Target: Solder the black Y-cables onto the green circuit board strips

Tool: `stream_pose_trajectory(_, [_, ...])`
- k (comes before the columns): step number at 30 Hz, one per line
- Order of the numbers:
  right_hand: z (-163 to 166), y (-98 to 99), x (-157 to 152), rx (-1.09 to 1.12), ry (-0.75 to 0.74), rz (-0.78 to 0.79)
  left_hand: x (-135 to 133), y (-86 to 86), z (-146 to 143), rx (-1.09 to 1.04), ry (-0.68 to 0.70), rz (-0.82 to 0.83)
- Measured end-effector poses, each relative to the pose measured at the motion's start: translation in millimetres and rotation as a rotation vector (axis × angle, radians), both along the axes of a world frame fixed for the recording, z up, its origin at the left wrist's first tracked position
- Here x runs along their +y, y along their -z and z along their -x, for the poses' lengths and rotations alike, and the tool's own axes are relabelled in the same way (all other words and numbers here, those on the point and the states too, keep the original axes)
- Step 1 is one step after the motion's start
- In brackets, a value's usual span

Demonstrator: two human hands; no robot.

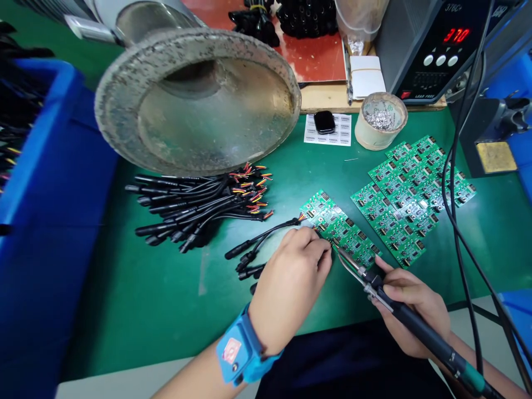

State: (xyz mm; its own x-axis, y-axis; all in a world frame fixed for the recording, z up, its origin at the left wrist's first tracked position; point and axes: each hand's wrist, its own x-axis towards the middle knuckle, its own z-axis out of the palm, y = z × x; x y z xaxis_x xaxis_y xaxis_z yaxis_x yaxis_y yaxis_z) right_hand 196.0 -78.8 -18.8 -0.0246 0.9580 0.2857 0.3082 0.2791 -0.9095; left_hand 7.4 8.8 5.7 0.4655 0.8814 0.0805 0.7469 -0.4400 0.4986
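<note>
Green circuit board strip (344, 230) flat on table (166, 310), 12 o'clock from left hand (291, 277), nearer, pinching wire lead (270, 233) at board edge. Right hand (411, 305) gripping soldering iron (436, 346), axis 4-to-10 o'clock.

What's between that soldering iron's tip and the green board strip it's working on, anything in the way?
Nothing visible. The soldering iron in the right hand has its tip at the near edge of the board strip, right beside the pinched fingers of the left hand.
</note>
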Motion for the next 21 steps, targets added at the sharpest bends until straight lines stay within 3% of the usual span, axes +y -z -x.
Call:
stream_pose_trajectory(7, [-6.4,6.4,0.0,-0.117,-0.169,-0.042,-5.9,2.3,7.7,-0.039,0.004,-0.025])
stream_pose_trajectory(16, [-7.9,9.3,-2.8,-0.205,-0.195,-0.097,-6.1,-3.7,6.9,0.153,0.039,-0.093])
stream_pose_trajectory(21, [-4.2,1.9,1.9,-0.121,-0.166,-0.082,-5.6,-7.2,5.0,0.237,0.056,-0.101])
